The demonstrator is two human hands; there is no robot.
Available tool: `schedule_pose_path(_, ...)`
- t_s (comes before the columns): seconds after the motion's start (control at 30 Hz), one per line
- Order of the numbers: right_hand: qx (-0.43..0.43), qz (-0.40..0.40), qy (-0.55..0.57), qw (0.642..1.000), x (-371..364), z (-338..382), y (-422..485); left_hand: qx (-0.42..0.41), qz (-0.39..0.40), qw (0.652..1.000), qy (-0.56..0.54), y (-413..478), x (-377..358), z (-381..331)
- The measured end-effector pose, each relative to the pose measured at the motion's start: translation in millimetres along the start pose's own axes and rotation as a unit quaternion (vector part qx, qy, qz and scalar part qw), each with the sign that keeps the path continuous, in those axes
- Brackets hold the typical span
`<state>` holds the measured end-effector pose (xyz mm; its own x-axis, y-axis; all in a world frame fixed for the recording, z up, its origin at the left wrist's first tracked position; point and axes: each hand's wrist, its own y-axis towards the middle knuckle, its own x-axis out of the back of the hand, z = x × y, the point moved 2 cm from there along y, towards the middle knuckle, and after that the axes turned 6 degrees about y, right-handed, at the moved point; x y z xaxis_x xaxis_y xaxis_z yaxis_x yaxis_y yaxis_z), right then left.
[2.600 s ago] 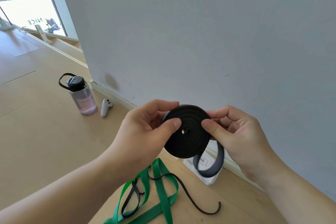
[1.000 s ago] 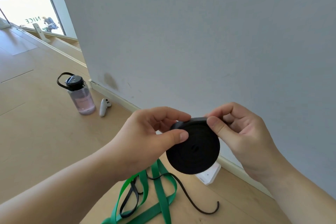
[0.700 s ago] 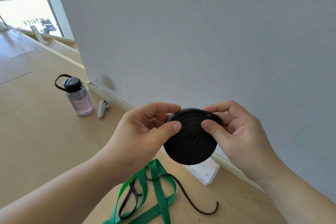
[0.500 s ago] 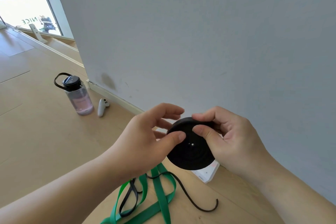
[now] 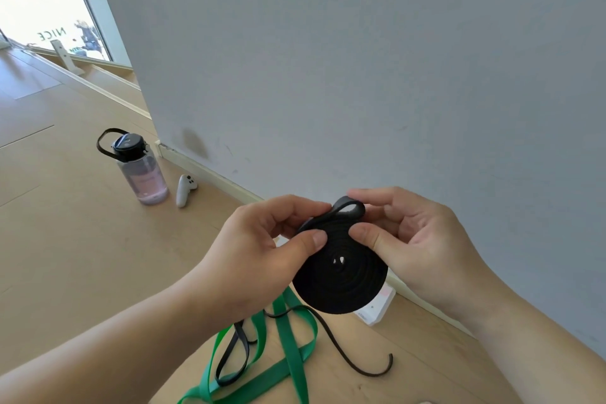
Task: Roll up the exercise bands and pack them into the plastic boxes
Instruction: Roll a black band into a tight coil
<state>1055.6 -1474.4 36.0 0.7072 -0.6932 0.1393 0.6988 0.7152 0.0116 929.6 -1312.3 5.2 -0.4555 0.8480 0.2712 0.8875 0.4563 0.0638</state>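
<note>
- Left grip [image 5: 259, 249] and right grip [image 5: 423, 239] both pinch the coiled black band [image 5: 341, 275].
- Its loose end [image 5: 360, 211] loops up at the top, nearest the right grip.

- Window [image 5: 49, 20]: the word "NICE" stood in dark capitals on the bright glass.
- White box [image 5: 377, 310]: its small print was too tiny to read.

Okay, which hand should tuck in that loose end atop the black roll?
Probably the right hand: it sits right at the loose end on top of the black roll. The left hand pinches the roll's rim, thumb on its face, so it can steady it.
</note>
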Motion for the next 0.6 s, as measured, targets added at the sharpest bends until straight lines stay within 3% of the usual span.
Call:
schedule_pose_path(0.2,-0.020,-0.040,-0.009,0.999,2,-6,1,0.009,0.012,0.999,0.031,-1,-1,2)
schedule_pose_path(0.4,-0.048,-0.010,-0.032,0.998,-2,-14,2,0.011,0.040,0.995,0.094,-1,-2,1)
schedule_pose_path(0.6,-0.044,-0.002,-0.047,0.998,-5,-17,3,0.060,0.028,0.997,0.050,0,-7,14)
